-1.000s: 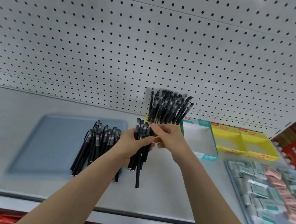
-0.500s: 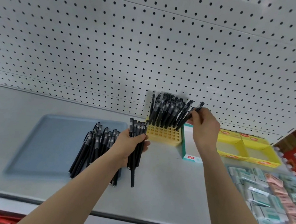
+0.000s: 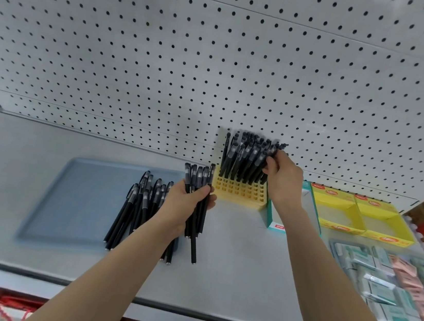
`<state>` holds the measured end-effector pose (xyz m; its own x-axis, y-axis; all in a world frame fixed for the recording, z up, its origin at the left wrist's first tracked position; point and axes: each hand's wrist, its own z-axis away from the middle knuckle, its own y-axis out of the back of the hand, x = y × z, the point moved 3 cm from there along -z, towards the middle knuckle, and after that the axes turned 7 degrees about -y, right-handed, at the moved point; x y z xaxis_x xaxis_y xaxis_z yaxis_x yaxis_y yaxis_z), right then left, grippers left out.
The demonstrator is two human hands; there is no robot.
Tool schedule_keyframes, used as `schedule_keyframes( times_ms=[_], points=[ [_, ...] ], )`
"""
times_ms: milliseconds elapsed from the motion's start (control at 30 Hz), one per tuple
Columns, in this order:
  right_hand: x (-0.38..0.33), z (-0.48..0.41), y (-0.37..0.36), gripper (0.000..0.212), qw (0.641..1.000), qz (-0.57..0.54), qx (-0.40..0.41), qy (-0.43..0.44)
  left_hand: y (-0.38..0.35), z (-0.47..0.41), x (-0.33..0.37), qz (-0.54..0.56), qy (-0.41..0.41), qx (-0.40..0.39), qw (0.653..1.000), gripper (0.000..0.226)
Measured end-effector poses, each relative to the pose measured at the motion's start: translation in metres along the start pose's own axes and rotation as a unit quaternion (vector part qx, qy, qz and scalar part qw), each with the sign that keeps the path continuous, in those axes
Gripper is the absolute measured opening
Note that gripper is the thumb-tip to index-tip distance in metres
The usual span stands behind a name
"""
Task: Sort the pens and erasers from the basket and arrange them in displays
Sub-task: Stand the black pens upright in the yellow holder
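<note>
Gripping a bundle of black pens (image 3: 199, 176) upright, the left hand (image 3: 184, 206) hovers just left of the yellow holder (image 3: 239, 192). The right hand (image 3: 282, 181) pinches one pen (image 3: 277, 149) at the right edge of the standing pens (image 3: 242, 156) slotted there (its lower end is hidden behind the fingers). Left of the left hand, loose pens (image 3: 133, 209) lie on a blue tray (image 3: 74, 196). Wrapped erasers (image 3: 405, 280), blurred, lie far right on the shelf (image 3: 230, 276).

Standing pens (image 3: 243, 156) fill the back rows of the rack (image 3: 239, 192), with the pegboard (image 3: 217, 66) behind the rack. Left of the rack lies a tray (image 3: 79, 196) bearing loose pens (image 3: 139, 210). A held bundle (image 3: 199, 175) hangs just front-left. Right of the rack sit a box (image 3: 276, 225), then two open boxes (image 3: 384, 214). Erasers (image 3: 405, 277) lie front-right.
</note>
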<state>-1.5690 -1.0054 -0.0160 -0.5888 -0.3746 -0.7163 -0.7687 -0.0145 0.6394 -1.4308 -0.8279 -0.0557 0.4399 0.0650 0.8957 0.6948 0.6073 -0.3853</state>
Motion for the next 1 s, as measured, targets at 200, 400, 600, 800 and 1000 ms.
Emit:
schedule_keyframes(
  times_ms=[200,400,600,800,1000],
  points=[
    [0.009,0.000,-0.008,0.025,0.998,0.051,-0.037,-0.015,-0.001,0.002,0.001,-0.011,-0.018,-0.006,1.000,0.019],
    [-0.001,0.022,0.006,0.029,0.996,0.083,-0.015,-0.042,-0.007,0.003,0.003,-0.025,-0.037,-0.024,0.999,0.019],
    [-0.039,0.067,-0.006,0.016,0.960,-0.152,-0.227,-0.056,-0.020,0.005,-0.002,-0.062,-0.045,-0.058,0.995,0.015],
    [-0.013,0.053,0.011,0.016,0.955,-0.194,-0.176,-0.138,-0.018,0.005,-0.007,-0.070,-0.018,-0.045,0.996,0.018],
    [0.009,0.021,0.046,0.019,0.994,-0.080,0.036,-0.072,-0.011,0.005,-0.006,-0.069,-0.012,-0.027,0.997,0.017]
  ],
)
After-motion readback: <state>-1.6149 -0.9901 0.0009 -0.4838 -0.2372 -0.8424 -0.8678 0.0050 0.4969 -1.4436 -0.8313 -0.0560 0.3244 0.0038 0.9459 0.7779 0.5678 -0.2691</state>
